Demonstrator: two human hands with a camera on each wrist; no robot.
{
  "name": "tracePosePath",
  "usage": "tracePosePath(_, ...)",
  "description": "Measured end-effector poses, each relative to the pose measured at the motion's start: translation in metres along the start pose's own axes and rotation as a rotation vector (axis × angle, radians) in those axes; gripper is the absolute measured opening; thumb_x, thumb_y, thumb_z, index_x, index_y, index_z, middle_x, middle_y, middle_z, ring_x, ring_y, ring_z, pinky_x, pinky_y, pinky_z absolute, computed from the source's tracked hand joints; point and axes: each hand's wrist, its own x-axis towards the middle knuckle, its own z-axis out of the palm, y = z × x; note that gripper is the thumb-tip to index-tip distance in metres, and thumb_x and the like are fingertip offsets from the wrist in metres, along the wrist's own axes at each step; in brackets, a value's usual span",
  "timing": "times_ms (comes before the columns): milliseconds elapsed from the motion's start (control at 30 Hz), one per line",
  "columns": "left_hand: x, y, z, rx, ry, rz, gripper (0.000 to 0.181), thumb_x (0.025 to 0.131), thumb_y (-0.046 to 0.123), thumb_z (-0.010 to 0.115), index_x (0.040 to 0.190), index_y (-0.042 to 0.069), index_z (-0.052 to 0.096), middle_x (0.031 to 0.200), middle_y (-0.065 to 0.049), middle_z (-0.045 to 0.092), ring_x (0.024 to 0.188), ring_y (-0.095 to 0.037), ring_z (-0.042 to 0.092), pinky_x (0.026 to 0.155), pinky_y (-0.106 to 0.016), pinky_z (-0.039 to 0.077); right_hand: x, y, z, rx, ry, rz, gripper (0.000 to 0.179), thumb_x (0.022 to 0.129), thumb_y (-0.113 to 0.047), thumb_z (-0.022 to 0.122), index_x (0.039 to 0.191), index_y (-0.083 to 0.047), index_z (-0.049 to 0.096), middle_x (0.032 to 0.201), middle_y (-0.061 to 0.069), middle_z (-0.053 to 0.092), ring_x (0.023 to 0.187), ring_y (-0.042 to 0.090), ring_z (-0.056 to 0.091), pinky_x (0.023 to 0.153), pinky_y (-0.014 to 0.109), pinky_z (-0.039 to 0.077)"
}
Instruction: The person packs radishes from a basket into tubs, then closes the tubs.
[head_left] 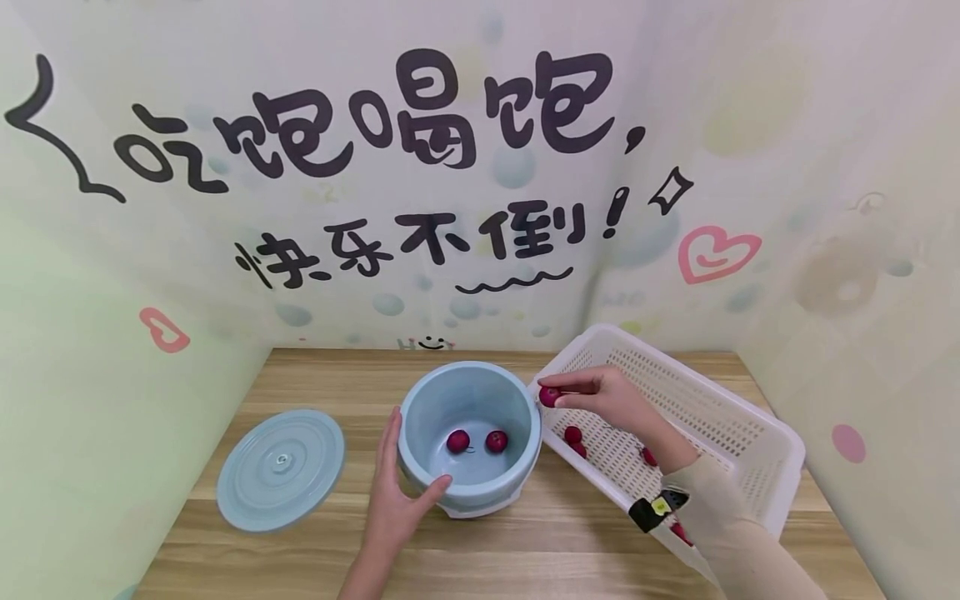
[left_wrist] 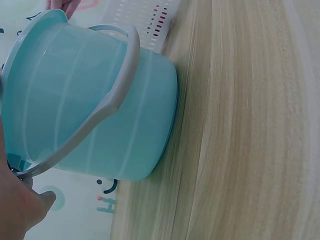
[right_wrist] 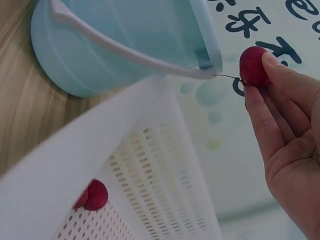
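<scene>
My right hand (head_left: 617,398) pinches a red radish (right_wrist: 254,66) between thumb and fingertips; a thin root trails from it. In the head view this hand is above the near-left end of a white basket (head_left: 787,450), close to the rim of a light-blue bucket (head_left: 468,498). Two radishes (head_left: 497,442) lie apart on the bucket's floor. On the bucket's left side rests my left hand (head_left: 393,500), fingers extended along the outside and thumb spread toward the front rim. The left wrist view shows the bucket's grey handle (left_wrist: 112,97) hanging down its side.
Several more radishes (head_left: 573,435) lie in the perforated basket, partly hidden by the right arm. A round light-blue lid (head_left: 281,471) lies flat on the wooden table (head_left: 562,558) to the left. Behind stands a printed wall (head_left: 480,192).
</scene>
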Motion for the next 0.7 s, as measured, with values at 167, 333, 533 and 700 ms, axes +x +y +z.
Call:
tracePosePath(167,0.0,0.0,0.0,-0.001,-0.001,-0.002,0.11,0.075,0.033,0.087,0.16,0.024,0.019,0.168,0.002,0.018,0.154,-0.032,0.02,0.119,-0.065,0.026,0.005,-0.006,0.008,0.026,-0.019,-0.04,0.036,0.088,-0.017,0.076,0.122,-0.007,0.072,0.121,0.015,0.072,0.098,0.003,0.071,0.085,0.02,0.06)
tracePosePath(333,0.0,0.0,0.0,0.004,-0.002,-0.008,0.109,0.075,0.034,0.087,0.16,0.025,0.019,0.168,0.001,0.018,0.154,-0.032,0.02,0.119,-0.065,0.026,0.009,-0.011,0.015,0.059,-0.045,-0.048,0.036,0.087,-0.016,0.076,0.122,-0.006,0.072,0.121,0.015,0.072,0.098,0.004,0.072,0.085,0.022,0.06)
tracePosePath(533,0.0,0.0,0.0,0.006,-0.005,-0.019,0.109,0.076,0.035,0.086,0.16,0.031,0.018,0.168,0.002,0.018,0.154,-0.032,0.021,0.118,-0.065,0.027,0.013,-0.015,0.022,0.086,-0.081,-0.042,0.035,0.088,-0.014,0.075,0.122,-0.006,0.072,0.122,0.016,0.071,0.099,0.003,0.071,0.087,0.024,0.06)
tracePosePath(700,0.001,0.0,0.0,0.009,-0.007,-0.025,0.108,0.076,0.036,0.086,0.16,0.028,0.018,0.168,0.002,0.018,0.154,-0.032,0.021,0.118,-0.065,0.028,0.016,-0.016,0.028,0.083,-0.091,-0.067,0.033,0.089,-0.014,0.074,0.121,-0.007,0.072,0.122,0.015,0.072,0.104,0.003,0.07,0.09,0.025,0.059)
